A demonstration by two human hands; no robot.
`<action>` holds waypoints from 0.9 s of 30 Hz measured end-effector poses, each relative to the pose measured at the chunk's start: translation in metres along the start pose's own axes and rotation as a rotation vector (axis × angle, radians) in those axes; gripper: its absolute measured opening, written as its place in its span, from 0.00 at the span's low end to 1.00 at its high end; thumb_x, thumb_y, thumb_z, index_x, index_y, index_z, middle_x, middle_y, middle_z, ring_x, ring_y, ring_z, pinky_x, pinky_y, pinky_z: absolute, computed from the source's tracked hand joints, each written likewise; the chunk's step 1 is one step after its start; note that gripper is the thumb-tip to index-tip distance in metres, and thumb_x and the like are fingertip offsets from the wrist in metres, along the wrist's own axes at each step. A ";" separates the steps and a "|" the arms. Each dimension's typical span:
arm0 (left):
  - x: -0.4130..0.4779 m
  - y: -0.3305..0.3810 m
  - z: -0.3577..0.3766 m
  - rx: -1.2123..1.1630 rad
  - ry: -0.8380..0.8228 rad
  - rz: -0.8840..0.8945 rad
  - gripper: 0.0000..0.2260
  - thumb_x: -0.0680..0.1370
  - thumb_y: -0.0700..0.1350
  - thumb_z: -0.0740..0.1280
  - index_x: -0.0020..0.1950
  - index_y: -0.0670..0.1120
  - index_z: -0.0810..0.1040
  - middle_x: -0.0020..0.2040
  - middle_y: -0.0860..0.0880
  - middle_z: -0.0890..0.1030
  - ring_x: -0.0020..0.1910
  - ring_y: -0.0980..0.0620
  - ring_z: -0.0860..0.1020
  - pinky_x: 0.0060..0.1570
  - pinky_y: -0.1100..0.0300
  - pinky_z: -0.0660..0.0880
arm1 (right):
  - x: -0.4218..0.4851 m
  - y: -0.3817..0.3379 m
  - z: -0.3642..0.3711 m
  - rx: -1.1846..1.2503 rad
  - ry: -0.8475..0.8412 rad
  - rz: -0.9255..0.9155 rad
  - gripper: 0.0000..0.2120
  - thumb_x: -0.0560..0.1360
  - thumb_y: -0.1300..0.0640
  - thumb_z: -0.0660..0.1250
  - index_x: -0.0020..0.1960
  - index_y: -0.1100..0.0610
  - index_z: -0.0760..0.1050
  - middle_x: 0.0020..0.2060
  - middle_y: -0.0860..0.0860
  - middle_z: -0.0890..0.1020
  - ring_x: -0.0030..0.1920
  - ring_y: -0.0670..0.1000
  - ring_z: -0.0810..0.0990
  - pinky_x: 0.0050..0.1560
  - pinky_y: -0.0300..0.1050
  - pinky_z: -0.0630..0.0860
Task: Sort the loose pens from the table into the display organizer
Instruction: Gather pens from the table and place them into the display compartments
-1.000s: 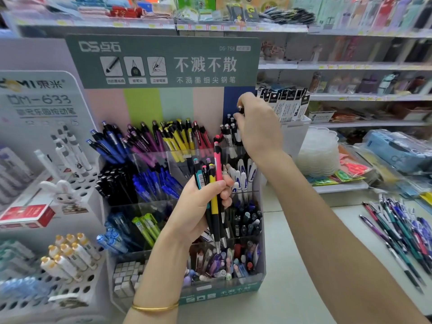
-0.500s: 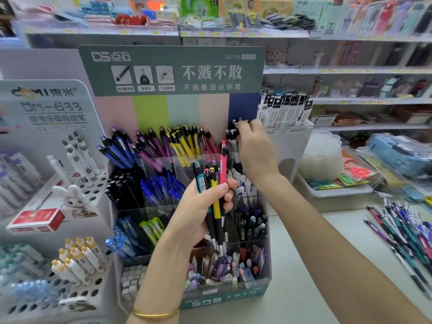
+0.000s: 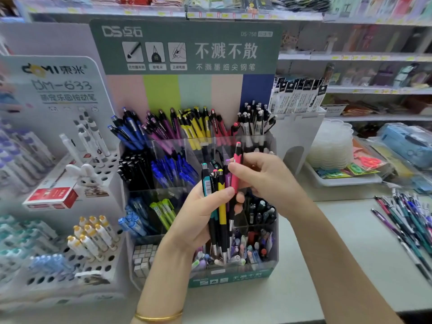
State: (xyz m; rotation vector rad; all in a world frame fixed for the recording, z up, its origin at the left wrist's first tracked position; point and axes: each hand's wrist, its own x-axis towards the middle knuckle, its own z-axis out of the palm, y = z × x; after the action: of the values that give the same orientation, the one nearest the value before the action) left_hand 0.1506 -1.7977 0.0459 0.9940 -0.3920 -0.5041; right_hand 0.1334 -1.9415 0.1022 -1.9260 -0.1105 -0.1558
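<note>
Pinching pink pen (image 3: pixel 235 183): right hand (image 3: pixel 268 181), beside bundle (image 3: pixel 222 206)

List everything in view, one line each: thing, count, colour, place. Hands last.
display organizer: one, clear with green header, centre of the table.
blue pens: many, blue, organizer's back row, left end.
yellow pens: many, yellow, back row, middle.
loose pens: many, mixed colours, on the table at right.
rabbit figure: one, white, left of the organizer.
pen bundle: several, teal, black, yellow, purple, in front of the organizer.
pink pen: one, pink, sticking up from the bundle.
bracelet: one, gold, left wrist.
left hand: grips the pen bundle.
right hand: pinches the pink pen.
</note>
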 end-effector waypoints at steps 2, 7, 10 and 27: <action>-0.008 -0.002 -0.002 -0.068 -0.003 -0.040 0.13 0.74 0.36 0.66 0.59 0.37 0.76 0.42 0.44 0.80 0.39 0.50 0.78 0.40 0.60 0.77 | -0.002 0.004 0.002 0.053 -0.031 0.075 0.10 0.79 0.57 0.64 0.46 0.65 0.77 0.27 0.49 0.78 0.25 0.44 0.75 0.25 0.29 0.67; -0.027 -0.009 -0.005 -0.323 0.057 -0.090 0.17 0.71 0.32 0.62 0.61 0.35 0.73 0.47 0.40 0.82 0.42 0.48 0.82 0.38 0.60 0.79 | -0.007 0.014 0.016 0.126 -0.096 0.180 0.14 0.80 0.55 0.62 0.49 0.67 0.76 0.25 0.49 0.74 0.28 0.47 0.71 0.25 0.33 0.62; -0.036 -0.014 -0.010 -0.402 0.159 -0.110 0.14 0.72 0.30 0.61 0.57 0.36 0.73 0.50 0.37 0.83 0.48 0.44 0.84 0.38 0.57 0.81 | -0.010 0.016 0.029 0.120 -0.063 0.191 0.13 0.80 0.55 0.61 0.51 0.65 0.77 0.27 0.52 0.79 0.30 0.49 0.73 0.24 0.33 0.63; -0.066 -0.022 -0.035 0.042 0.201 -0.046 0.19 0.72 0.30 0.61 0.62 0.39 0.66 0.36 0.46 0.75 0.29 0.53 0.67 0.26 0.63 0.65 | -0.011 0.007 0.056 0.030 -0.015 0.063 0.07 0.76 0.63 0.59 0.40 0.56 0.67 0.30 0.52 0.72 0.26 0.44 0.66 0.27 0.33 0.64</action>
State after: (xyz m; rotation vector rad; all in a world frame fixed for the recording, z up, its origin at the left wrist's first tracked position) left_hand 0.1108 -1.7455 0.0042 1.0852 -0.2011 -0.4340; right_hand 0.1267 -1.8918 0.0748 -1.8985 -0.0616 -0.0964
